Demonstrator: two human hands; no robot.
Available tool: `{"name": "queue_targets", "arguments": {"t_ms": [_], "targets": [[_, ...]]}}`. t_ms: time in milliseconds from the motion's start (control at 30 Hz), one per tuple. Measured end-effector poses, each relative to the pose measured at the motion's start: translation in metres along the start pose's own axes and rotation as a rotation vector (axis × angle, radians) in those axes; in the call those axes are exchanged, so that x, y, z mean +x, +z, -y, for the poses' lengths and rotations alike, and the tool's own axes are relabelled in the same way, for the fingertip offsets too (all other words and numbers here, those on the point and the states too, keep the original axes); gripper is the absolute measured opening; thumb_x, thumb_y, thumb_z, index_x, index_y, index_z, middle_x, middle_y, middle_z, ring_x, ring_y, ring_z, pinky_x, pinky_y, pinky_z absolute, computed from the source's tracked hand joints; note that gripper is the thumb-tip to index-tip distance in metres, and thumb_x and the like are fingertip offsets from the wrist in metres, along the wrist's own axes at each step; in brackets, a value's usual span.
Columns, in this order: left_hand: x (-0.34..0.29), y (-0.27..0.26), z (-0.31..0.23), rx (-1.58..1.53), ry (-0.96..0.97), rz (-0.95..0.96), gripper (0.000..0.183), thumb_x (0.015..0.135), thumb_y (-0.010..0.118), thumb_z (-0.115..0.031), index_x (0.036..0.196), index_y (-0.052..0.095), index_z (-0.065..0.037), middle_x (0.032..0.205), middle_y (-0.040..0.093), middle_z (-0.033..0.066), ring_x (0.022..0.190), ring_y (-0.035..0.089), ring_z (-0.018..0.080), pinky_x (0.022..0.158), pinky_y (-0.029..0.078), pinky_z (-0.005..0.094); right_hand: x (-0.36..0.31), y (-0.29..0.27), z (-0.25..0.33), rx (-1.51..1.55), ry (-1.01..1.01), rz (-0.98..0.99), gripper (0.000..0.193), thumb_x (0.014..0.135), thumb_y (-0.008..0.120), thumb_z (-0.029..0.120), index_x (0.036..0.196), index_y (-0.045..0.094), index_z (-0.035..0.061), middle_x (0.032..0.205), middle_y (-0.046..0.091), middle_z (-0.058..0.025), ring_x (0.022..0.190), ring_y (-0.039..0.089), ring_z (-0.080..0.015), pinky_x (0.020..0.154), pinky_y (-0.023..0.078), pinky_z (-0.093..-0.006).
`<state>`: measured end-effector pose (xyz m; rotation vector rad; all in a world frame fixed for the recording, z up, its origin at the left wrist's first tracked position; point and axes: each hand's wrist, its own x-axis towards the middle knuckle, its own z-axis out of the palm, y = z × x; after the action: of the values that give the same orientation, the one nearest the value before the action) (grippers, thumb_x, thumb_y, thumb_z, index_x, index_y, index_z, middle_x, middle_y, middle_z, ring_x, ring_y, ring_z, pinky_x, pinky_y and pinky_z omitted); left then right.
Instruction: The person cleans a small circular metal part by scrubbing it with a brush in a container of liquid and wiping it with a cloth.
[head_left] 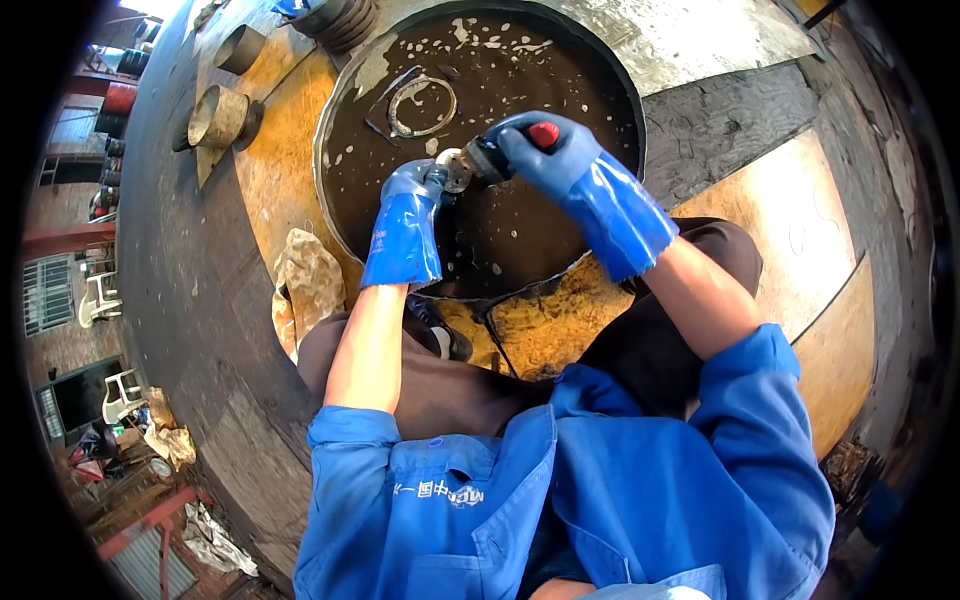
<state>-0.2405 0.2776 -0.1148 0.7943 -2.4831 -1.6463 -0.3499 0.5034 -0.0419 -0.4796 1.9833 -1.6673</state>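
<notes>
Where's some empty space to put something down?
The pale board right of the dark-trousered knee has bare room; so does the grey board between that board and the basin. It's crowded mid-basin: the left hand, right hand and a red-ended tool meet there.

We count two blue gloves (406, 232) near twelve o'clock, one red-handled tool (543, 135), one pale round part (455, 172), one round tub (640, 97), one thin ring (391, 110) inside, two open metal cylinders (217, 118) toward ten, two white chairs (98, 298) around nine.
</notes>
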Motion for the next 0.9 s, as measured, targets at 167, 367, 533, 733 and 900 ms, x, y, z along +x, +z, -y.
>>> {"name": "queue_targets", "arguments": {"t_ms": [167, 367, 533, 733, 900], "targets": [[0.024, 0.003, 0.036, -0.241, -0.165, 0.024, 0.023, 0.102, 0.071, -0.019, 0.113, 0.078, 0.0, 0.09, 0.073, -0.001, 0.075, 0.059, 0.0077, 0.066, 0.049, 0.0273, -0.008, 0.026, -0.03, -0.181, -0.399, 0.03, 0.018, 0.095, 0.072, 0.013, 0.111, 0.078, 0.0085, 0.103, 0.079, -0.0124, 0.096, 0.075, -0.0257, 0.089, 0.06, -0.0366], [0.029, 0.003, 0.028, 0.21, -0.243, -0.043, 0.022, 0.102, 0.071, -0.016, 0.112, 0.077, 0.002, 0.093, 0.073, -0.0004, 0.077, 0.059, 0.0084, 0.069, 0.05, 0.0262, -0.009, 0.027, -0.037, -0.318, -0.706, 0.053, 0.02, 0.089, 0.073, 0.008, 0.109, 0.077, 0.0075, 0.111, 0.077, -0.0153, 0.103, 0.074, -0.0362, 0.091, 0.06, -0.0421], [0.01, 0.007, 0.015, -0.191, -0.103, -0.055, 0.022, 0.103, 0.069, -0.018, 0.108, 0.078, 0.001, 0.09, 0.072, -0.0017, 0.076, 0.06, 0.0088, 0.07, 0.05, 0.0278, -0.015, 0.025, -0.041, -0.498, -0.757, 0.145, 0.025, 0.087, 0.074, 0.006, 0.112, 0.074, 0.0058, 0.117, 0.076, -0.0149, 0.105, 0.073, -0.037, 0.087, 0.059, -0.0445], [0.029, 0.0, 0.047, -0.091, -0.12, -0.038, 0.023, 0.102, 0.07, -0.019, 0.11, 0.078, 0.001, 0.093, 0.076, 0.0038, 0.079, 0.061, 0.0107, 0.073, 0.052, 0.0319, -0.013, 0.03, -0.039, -0.492, -0.803, 0.19, 0.023, 0.086, 0.072, 0.007, 0.109, 0.073, 0.0052, 0.114, 0.075, -0.0159, 0.098, 0.072, -0.0392, 0.08, 0.058, -0.0457], [0.01, 0.006, 0.017, -0.157, -0.086, -0.074, 0.023, 0.103, 0.068, -0.021, 0.109, 0.078, 0.0, 0.094, 0.076, 0.0044, 0.08, 0.063, 0.013, 0.073, 0.052, 0.0318, -0.009, 0.022, -0.041, -0.506, -0.739, 0.146, 0.023, 0.086, 0.072, 0.006, 0.109, 0.073, 0.0053, 0.113, 0.075, -0.0167, 0.099, 0.072, -0.0399, 0.08, 0.059, -0.046]]}}
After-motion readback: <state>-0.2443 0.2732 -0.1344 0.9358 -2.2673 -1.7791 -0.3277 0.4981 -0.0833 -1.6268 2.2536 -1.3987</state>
